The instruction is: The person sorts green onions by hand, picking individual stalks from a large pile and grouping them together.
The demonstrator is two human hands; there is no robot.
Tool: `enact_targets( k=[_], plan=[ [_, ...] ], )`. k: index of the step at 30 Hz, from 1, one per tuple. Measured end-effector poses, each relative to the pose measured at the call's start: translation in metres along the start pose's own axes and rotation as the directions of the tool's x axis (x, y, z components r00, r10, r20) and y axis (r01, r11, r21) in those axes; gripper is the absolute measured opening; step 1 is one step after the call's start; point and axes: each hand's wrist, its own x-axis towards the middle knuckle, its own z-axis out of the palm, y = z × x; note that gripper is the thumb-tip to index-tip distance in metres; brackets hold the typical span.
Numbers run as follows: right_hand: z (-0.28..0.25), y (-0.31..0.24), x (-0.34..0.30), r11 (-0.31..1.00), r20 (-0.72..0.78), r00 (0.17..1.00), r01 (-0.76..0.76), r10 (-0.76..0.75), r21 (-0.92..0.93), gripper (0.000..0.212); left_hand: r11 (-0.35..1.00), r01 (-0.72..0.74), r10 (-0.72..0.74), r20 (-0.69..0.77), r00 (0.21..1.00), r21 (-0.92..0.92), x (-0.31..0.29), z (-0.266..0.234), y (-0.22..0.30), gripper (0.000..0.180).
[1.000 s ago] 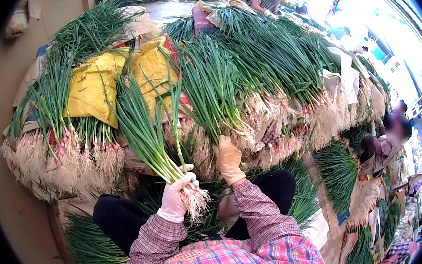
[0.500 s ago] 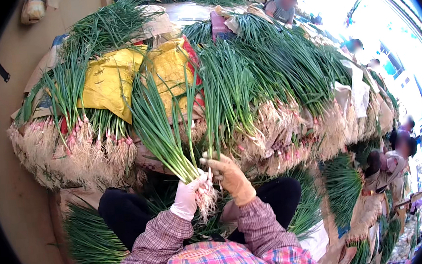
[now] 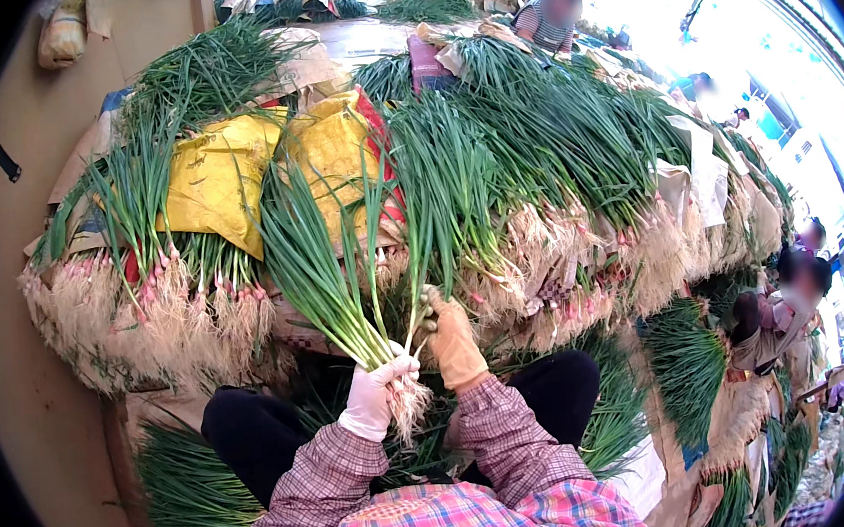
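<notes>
My left hand (image 3: 377, 396), in a white glove, is closed around a bunch of green onions (image 3: 337, 306) just above their pale, stringy roots. The leaves lean up and to the left, and the roots hang out on the right side of the fist. Beside it, my right hand (image 3: 455, 343), in a tan glove with dirty fingertips, pinches a single green onion (image 3: 414, 322). That stalk's lower end slants toward the bunch, and its leaves rise in front of the heap. Where its upper leaves end I cannot make out.
A long heap of green onions (image 3: 571, 130) spans the far side, roots toward me. Yellow sacks (image 3: 214, 176) lie on it. More onions (image 3: 196, 494) lie by my left leg, others (image 3: 687, 371) at the right. People sit at the far side and right; a wall (image 3: 34, 297) stands left.
My right hand has shifted slightly and turned, and the lower end of its stalk now leans toward the bunch. The left hand keeps its hold. The whole view has shifted a little.
</notes>
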Motion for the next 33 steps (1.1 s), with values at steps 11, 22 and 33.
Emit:
enact_targets(
  k=[11,22,33],
  plan=[
    [0.004,0.008,-0.010,0.972,0.037,0.999,0.041,-0.033,-0.231,0.012,0.983,0.035,-0.028,-0.037,0.999,0.182,0.005,-0.007,-0.013,0.009],
    [-0.007,0.001,-0.019,0.970,-0.111,0.987,0.092,-0.119,-0.225,0.016,0.995,0.013,0.008,0.210,0.978,-0.101,-0.008,-0.003,0.009,0.017],
    [-0.055,0.076,-0.047,0.293,0.297,0.947,0.321,-0.125,-0.901,0.024,0.984,0.038,-0.030,0.045,0.999,-0.177,-0.001,-0.001,-0.005,0.038]
  ],
)
